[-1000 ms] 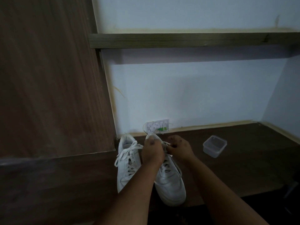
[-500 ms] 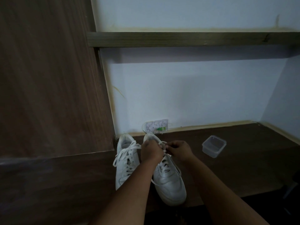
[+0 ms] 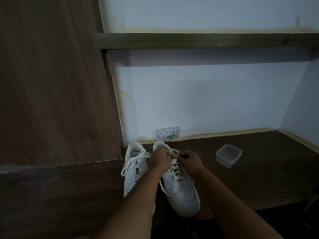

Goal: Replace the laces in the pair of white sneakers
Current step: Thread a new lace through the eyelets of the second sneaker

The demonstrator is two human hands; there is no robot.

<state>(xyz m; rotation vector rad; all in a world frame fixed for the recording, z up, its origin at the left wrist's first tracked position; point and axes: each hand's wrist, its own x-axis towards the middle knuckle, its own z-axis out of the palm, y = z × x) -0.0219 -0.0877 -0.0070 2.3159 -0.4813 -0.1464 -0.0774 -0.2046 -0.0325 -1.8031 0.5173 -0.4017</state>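
left hand point(image 3: 159, 160) + right hand point(image 3: 189, 158): pinching lace point(image 3: 173, 153) | right sneaker point(image 3: 181, 188) | tub point(image 3: 228, 155) nearby

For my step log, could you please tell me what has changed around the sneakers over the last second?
The left hand slid from the right sneaker tongue toward its collar; both hands now pinch the lace at the top eyelets, the right hand barely moved. The left sneaker, plastic container and packet by the wall stayed put.

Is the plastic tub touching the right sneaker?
No, the tub sits apart from the right sneaker, bare desk between them.
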